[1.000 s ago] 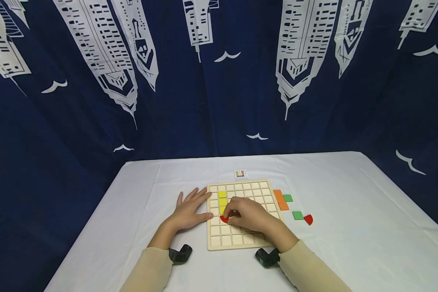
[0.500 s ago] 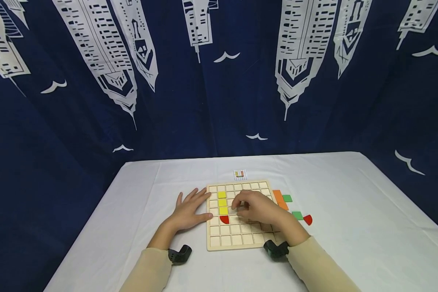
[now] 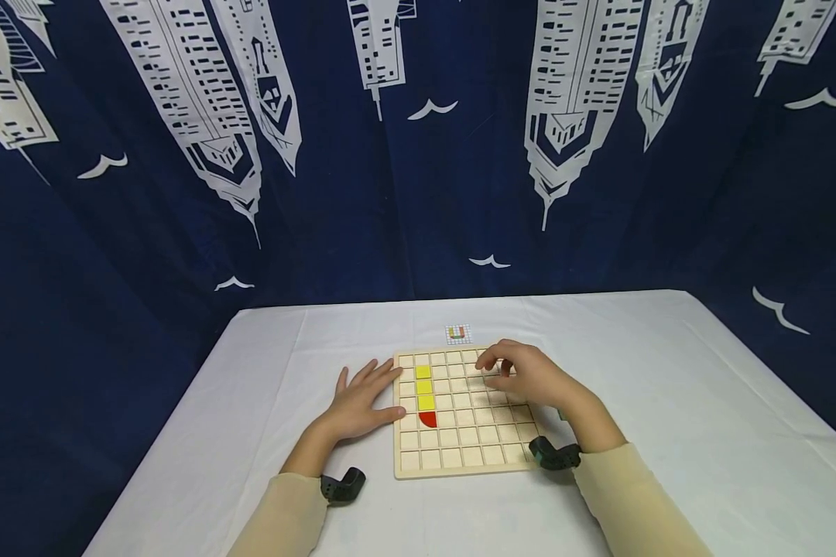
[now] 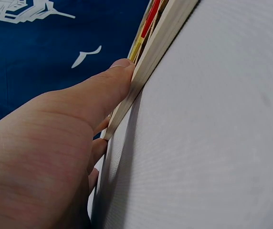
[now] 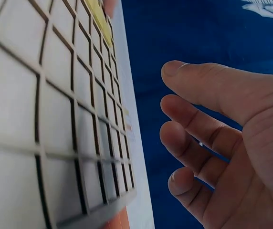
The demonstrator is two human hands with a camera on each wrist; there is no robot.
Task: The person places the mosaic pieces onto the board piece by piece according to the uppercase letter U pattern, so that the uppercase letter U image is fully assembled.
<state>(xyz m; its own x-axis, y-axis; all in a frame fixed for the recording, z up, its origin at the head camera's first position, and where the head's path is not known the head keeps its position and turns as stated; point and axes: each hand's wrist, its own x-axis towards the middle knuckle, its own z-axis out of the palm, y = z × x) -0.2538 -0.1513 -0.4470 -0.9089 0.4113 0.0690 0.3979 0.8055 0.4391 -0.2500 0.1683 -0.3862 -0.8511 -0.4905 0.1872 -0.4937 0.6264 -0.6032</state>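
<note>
White table point(image 3: 655, 387): both hands hold nothing, left hand point(image 3: 359, 401) flat against grid board point(image 3: 460, 456), right hand point(image 3: 525, 375) relaxed above.

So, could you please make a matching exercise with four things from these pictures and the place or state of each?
Things:
1. left hand
2. right hand
3. red quarter-round tile
4. small printed pattern card

Places:
A. on the white tablecloth beyond the board
B. flat against the left edge of the wooden grid board
C. over the board's far right part, holding nothing
D. below three yellow square tiles

Pairs: 1-B, 2-C, 3-D, 4-A
</note>
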